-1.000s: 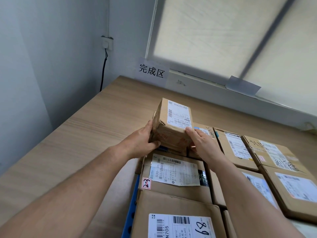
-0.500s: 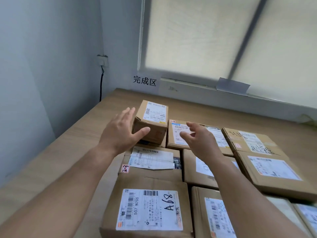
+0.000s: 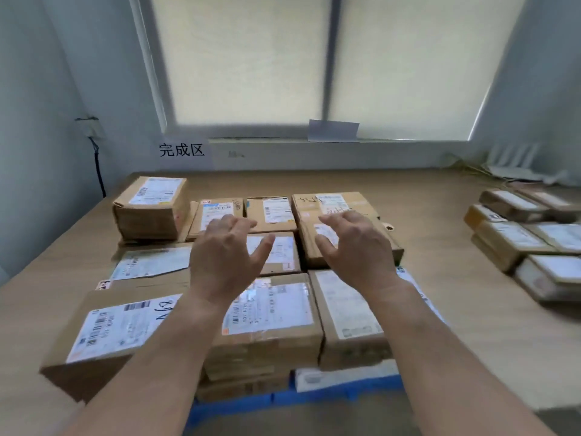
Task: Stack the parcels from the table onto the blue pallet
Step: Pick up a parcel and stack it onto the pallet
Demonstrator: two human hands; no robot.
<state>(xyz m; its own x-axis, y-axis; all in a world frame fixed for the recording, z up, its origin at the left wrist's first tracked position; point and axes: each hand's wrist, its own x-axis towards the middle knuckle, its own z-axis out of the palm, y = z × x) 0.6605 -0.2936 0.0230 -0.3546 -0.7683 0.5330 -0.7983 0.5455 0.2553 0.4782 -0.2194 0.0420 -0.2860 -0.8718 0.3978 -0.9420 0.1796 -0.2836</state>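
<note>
Both hands hang empty over the stack, the left hand (image 3: 224, 259) and right hand (image 3: 355, 247) with fingers spread and loosely bent, touching nothing that I can make out. Beneath and ahead of them the parcels (image 3: 267, 313) lie packed side by side on the pallet (image 3: 330, 394), whose blue edge shows below the wrists. A box (image 3: 151, 207) sits on top of the layer, beyond and left of the left hand. The loose parcels (image 3: 515, 243) lie well off to the right of the right hand. They look like taped cardboard, flat, stiff and probably light (glossy labels may be slick), so grip opposite sides on bare card and carry level.
</note>
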